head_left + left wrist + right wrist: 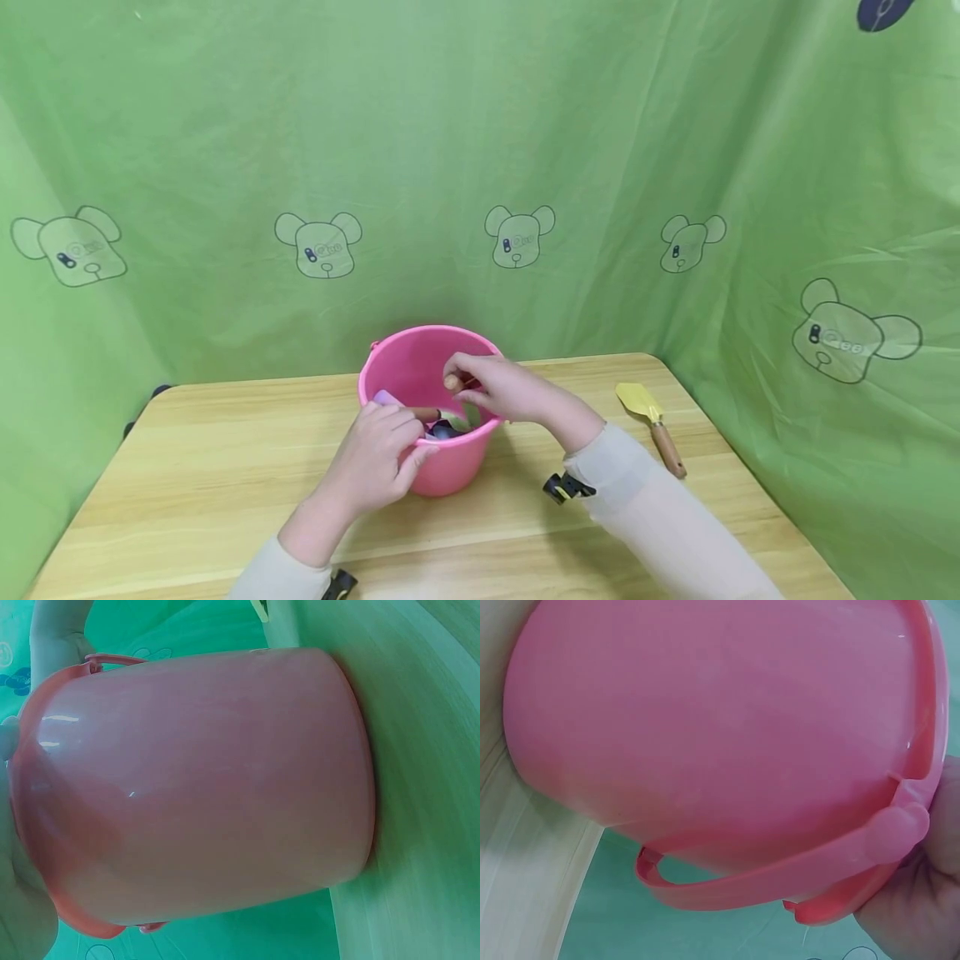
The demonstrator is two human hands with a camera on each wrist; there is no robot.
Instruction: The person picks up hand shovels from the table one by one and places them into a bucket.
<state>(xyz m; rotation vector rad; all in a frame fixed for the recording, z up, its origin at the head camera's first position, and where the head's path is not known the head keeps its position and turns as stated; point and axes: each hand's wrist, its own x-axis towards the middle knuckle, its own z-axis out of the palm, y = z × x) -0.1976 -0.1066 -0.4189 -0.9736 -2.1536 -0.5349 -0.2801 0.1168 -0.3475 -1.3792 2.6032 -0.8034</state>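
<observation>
A pink bucket (450, 467) stands upright on the table. My left hand (377, 458) grips its near rim, fingers over the inside and thumb on the outer side. My right hand (510, 387) reaches over the right rim and pinches a wooden-handled tool (453, 382); the tool's working end is hidden, so its exact kind cannot be told. Inside the bucket lie a purple piece (386, 398), another wooden handle (426, 413) and dark and greenish parts, partly covered by my hands. The bucket wall (210, 780) fills the left wrist view. Its handle (780, 881) hangs down in the right wrist view.
A small yellow hand shovel (639, 400) with a wooden handle lies on the right of the wooden table (225, 467). Green curtains (420, 150) printed with bear heads hang behind and beside the table.
</observation>
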